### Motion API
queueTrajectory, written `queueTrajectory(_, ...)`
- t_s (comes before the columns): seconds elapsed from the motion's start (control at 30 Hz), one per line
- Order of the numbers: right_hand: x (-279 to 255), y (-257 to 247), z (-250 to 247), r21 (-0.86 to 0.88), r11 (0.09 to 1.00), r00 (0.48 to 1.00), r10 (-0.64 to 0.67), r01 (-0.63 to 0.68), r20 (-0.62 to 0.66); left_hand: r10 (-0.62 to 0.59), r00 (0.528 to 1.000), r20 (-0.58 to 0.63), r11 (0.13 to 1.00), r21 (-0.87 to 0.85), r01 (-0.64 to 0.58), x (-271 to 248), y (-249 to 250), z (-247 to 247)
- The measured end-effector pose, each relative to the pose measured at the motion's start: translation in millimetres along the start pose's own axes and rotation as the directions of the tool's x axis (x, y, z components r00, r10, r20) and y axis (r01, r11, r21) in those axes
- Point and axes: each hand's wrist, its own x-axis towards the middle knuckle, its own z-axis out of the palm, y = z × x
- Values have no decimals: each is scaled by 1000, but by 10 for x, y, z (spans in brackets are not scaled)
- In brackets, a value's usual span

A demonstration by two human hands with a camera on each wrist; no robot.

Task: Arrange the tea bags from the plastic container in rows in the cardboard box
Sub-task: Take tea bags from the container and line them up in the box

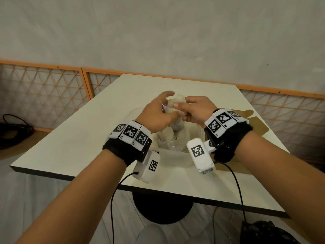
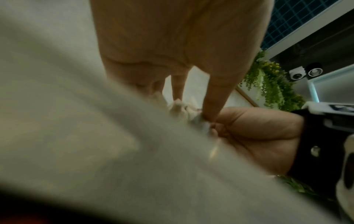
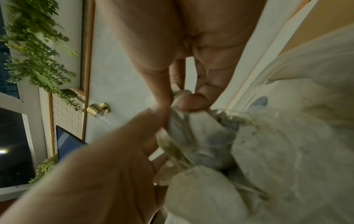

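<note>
Tea bags (image 1: 176,103): a pale clump held up in the air between both hands, above the plastic container (image 1: 177,155). More bags hang from the clump and trail down into the container; count not readable, frames blurred.

Left hand (image 1: 159,113): fingers curled against the left side of the clump, thumb and fingertips pinching it in the right wrist view. A small purple tag shows at the fingers in the head view.

Right hand (image 1: 195,110): thumb and forefinger closed on the top right of the same clump; remaining fingers curled under. The two hands touch or nearly touch at the bags.

Plastic container: clear, sits near the middle of the tabletop (image 1: 73,147), directly beneath the hands, with loose tea bags inside.

Cardboard box (image 1: 253,124): brown, just right of the container, mostly hidden by the right wrist; whether it touches the container, and its contents, cannot be told.

Surroundings: both wrists carry black bands with white marker blocks and cables. Orange-framed lattice panels (image 1: 44,88) run along the far wall. A black pedestal base (image 1: 163,210) stands under the near edge.
</note>
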Motion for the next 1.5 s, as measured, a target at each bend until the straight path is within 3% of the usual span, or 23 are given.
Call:
queueTrajectory(0.1, -4, 16, -10, -93, 994, 995, 65, -57, 81, -64, 997, 30, 997, 55, 62, 27, -117, -22)
queueTrajectory(0.17, -32, 39, -54, -336, 940, 982, 108, -52, 152, -114, 993, 12, 993, -26, 114, 25, -168, -72)
queueTrajectory(0.23, -84, 45, -61, -443, 896, 958, 131, -4, 256, -151, 988, 33, 982, -112, 154, 26, -187, -100)
queueTrajectory(0.33, -99, 19, -28, -417, 907, 977, 36, 57, 211, -197, 979, 61, 958, -200, 205, 34, -197, -108)
queueTrajectory(0.43, -47, -19, -100, -363, 932, 993, 22, 21, 114, -250, 968, 37, 923, -293, 250, 24, -206, -144)
queueTrajectory(0.57, -43, -52, -253, -214, 975, 997, 60, -50, 39, -291, 956, 27, 941, -171, 292, 32, -244, -216)
queueTrajectory(0.73, -48, -151, -274, -162, 987, 1000, -3, 3, -3, -320, 947, 32, 935, -153, 321, 35, -135, -224)
queueTrajectory(0.87, 30, -291, -255, -27, 999, 997, -30, 28, -67, -261, 949, 175, 963, 109, 245, -3, -117, -205)
queueTrajectory(1.0, 33, -385, -240, 3, 1000, 999, -16, 16, -42, -285, 941, 183, 846, 510, 157, -1, -164, -234)
queueTrajectory(1.2, 23, -431, -267, 140, 990, 1000, 22, -22, -1, -313, 934, 170, 790, 593, 157, 54, -256, -349)
queueTrajectory(1.3, 29, -507, -273, 196, 980, 1000, 8, -11, 16, -221, 974, 43, 868, 463, 176, 104, -265, -428)
queueTrajectory(1.37, 52, -560, -259, 217, 976, 999, -3, -6, 40, -110, 979, -170, 974, 176, 140, 127, -189, -454)
queueTrajectory(1.4, 60, -587, -240, 224, 975, 998, -5, -8, 55, -114, 965, -236, 993, -10, 115, 129, -116, -455)
queueTrajectory(1.43, 64, -614, -210, 227, 974, 997, -3, -14, 75, -156, 959, -237, 976, -189, 112, 118, -9, -443)
queueTrajectory(1.5, 90, -651, -151, 230, 973, 994, -6, -20, 110, -252, 967, -48, 865, -459, 202, 106, 193, -399)
